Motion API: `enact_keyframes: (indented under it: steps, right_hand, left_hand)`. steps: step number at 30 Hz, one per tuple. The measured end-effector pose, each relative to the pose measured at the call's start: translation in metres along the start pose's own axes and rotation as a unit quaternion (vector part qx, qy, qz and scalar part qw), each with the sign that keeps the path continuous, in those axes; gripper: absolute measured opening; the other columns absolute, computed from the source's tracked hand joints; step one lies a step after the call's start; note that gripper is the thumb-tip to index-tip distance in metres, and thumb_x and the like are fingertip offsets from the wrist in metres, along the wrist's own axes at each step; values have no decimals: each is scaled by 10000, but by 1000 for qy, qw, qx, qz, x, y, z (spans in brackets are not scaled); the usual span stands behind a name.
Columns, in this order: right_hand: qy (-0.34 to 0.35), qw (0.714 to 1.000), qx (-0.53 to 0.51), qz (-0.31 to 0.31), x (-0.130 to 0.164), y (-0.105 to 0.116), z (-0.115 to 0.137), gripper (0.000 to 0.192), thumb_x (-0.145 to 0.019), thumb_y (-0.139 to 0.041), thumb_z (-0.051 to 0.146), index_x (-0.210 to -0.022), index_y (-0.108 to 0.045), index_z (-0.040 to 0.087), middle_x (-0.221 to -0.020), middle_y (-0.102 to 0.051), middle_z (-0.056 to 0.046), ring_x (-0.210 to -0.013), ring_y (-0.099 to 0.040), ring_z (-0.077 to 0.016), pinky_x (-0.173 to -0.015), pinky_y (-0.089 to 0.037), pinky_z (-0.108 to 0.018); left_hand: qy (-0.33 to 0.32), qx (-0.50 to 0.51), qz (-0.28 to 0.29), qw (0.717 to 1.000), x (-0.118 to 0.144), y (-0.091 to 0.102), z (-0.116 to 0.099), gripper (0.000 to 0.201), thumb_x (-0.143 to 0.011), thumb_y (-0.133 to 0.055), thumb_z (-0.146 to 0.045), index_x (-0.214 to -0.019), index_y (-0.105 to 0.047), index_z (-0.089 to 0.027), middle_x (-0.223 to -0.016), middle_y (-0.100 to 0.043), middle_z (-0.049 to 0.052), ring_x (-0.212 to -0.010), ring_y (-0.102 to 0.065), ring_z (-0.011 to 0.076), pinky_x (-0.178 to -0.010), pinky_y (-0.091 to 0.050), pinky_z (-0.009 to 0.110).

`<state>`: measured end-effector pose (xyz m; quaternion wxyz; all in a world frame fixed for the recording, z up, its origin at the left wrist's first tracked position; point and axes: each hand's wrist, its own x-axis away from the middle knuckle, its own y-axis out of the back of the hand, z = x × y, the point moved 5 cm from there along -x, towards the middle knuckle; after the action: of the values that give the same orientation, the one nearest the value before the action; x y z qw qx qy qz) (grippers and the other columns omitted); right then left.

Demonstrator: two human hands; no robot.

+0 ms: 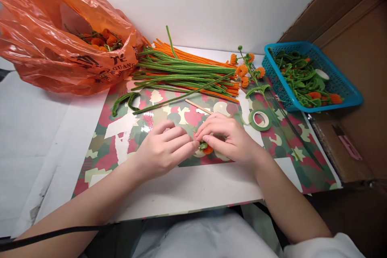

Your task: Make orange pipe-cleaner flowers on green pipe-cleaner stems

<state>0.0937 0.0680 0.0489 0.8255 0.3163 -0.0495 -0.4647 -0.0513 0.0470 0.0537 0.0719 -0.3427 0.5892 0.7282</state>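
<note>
Above the front of the patterned table covering, both hands meet over a small orange pipe-cleaner pumpkin [207, 150] with a green top. My left hand [166, 147] pinches at its green part with thumb and forefinger, other fingers curled. From the other side, my right hand [231, 135] closes its fingertips on the same piece and partly hides it. Just beyond the fingers lies a thin wooden stick [196, 105]. A roll of green floral tape [260, 120] rests right of my right hand, with a strip of tape trailing toward that hand.
Green pipe cleaners [181, 66] and orange pipe cleaners [187, 54] are heaped at the back. Beside them lies a branch with several orange pumpkins [242, 71]. An orange plastic bag [60, 64] stands back left; a blue basket [352, 96] of green pieces sits right, near a pink cutter [350, 147].
</note>
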Motion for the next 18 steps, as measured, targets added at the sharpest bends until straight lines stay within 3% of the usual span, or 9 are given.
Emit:
enact_keyframes:
  steps: [9,18]
  right_hand:
    - [-20,998,24,57,2,-1,1,148,-775,-636,80,-725,-677,213,-855,-736,14,-821,-655,-149,-1059,-370,-423]
    - [-26,994,89,62,3,-10,1,176,-728,-620,69,-618,-591,204,-774,-702,25,-792,-613,-160,-1017,-341,-448]
  left_hand:
    - [-21,-9,8,1000,1,-5,-3,150,-859,-575,-56,-815,-588,-199,-610,-605,-58,-627,-571,117,-656,-395,305]
    - [6,48,60,997,-1,-9,1,177,-894,-510,-129,-739,-550,-206,-602,-588,-33,-616,-529,141,-712,-387,327]
